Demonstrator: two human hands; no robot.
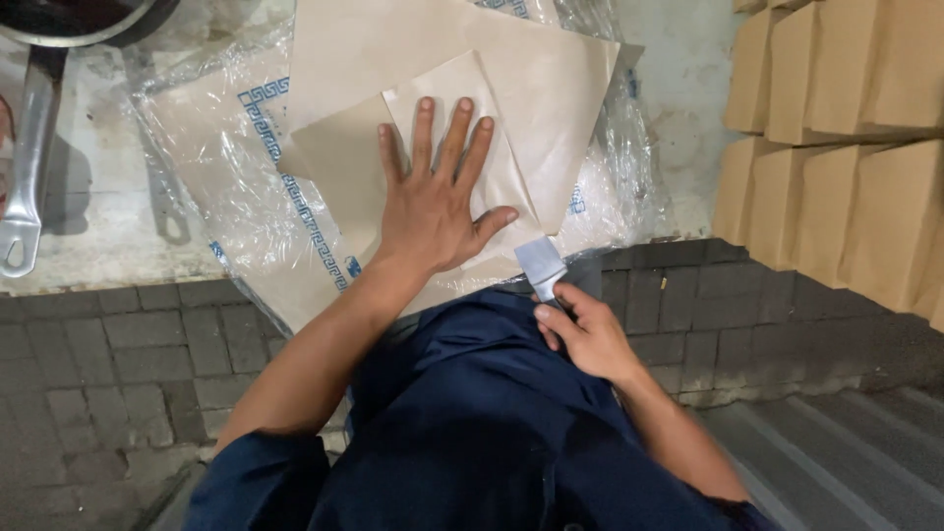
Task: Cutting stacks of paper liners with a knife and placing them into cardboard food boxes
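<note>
My left hand [433, 211] flat, fingers spread, pressing brown paper [462, 108] | right hand [582, 334] gripping metal scraper [541, 264] just beside it

Seen from above, a left hand [439, 202] lies flat, fingers spread, on a sheet of brown paper [447, 108] atop a plastic-wrapped stack [221, 167]. The right hand [582, 332] grips a metal scraper [542, 264] (blade pointing toward the paper). Brown boxes [836, 128] are stacked at right.

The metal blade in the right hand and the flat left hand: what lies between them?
In the head view, only brown paper sheet lies between the left hand and the metal blade in the right hand.
</note>
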